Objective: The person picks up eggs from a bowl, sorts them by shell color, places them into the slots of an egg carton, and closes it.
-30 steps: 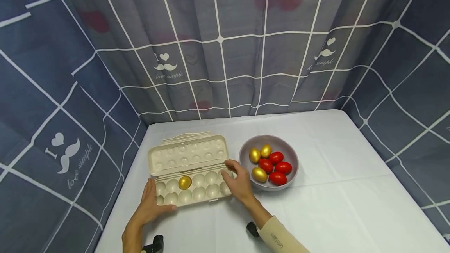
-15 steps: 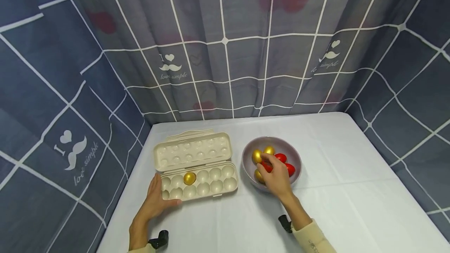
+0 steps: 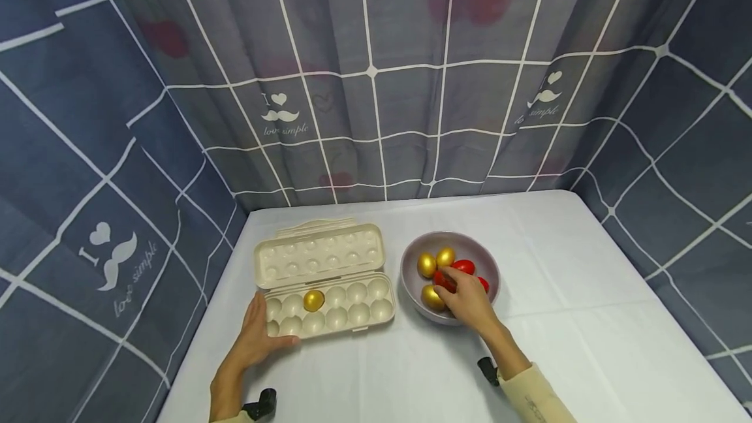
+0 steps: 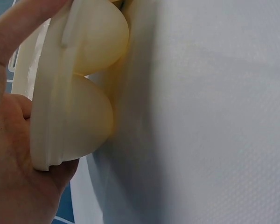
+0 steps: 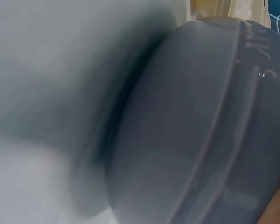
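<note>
A cream plastic egg carton (image 3: 359, 313) lies open, one gold egg (image 3: 314, 300) in its back row of cups. My left hand (image 3: 249, 338) holds the carton's left end, thumb along the front edge and fingers at the side; the left wrist view shows its end cups (image 4: 86, 119) in that grasp. Inside the mauve bowl (image 3: 480, 252), my right hand (image 3: 471, 299) pinches a red egg (image 3: 443, 280) between thumb and fingers. Three gold eggs (image 3: 427, 265) and other red eggs (image 3: 464, 266) sit around it, some partly covered by the hand. The right wrist view shows mostly the bowl's outer wall (image 5: 172, 116).
A white cloth (image 3: 564, 266) covers the table. Dark grid-patterned curtains (image 3: 405, 103) stand at the back and both sides. The carton's lid (image 3: 320, 256) leans back behind the cups, left of the bowl.
My right hand has gone from the carton's right end over to the bowl, its fingers down around a red egg. The carton has straightened slightly; my left hand stays at its left end.
</note>
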`<act>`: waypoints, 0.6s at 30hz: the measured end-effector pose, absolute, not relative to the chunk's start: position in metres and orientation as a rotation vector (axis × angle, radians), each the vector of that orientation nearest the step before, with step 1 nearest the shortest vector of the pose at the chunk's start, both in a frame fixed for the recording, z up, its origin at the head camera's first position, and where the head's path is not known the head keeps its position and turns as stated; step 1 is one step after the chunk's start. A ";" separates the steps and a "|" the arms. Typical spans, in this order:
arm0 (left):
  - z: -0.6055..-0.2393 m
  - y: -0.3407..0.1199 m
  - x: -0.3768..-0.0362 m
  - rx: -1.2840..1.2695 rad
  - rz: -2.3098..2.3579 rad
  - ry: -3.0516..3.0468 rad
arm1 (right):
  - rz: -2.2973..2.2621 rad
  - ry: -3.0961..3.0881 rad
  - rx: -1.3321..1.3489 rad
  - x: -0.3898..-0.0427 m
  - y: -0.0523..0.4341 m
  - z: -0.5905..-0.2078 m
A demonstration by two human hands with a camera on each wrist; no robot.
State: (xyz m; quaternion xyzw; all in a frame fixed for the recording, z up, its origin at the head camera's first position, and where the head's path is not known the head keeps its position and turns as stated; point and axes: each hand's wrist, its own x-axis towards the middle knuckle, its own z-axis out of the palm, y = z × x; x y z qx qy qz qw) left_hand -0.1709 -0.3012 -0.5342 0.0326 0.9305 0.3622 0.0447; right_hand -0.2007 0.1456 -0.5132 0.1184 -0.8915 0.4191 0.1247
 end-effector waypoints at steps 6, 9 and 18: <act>-0.538 -0.303 -0.172 0.125 1.142 2.852 | 1.203 -2.794 0.444 -0.210 0.135 -0.516; -0.539 -0.303 -0.172 0.117 1.160 2.852 | 1.093 -2.885 0.474 -0.211 0.130 -0.517; -0.541 -0.303 -0.173 0.090 1.147 2.848 | 1.004 -2.988 0.441 -0.210 0.130 -0.517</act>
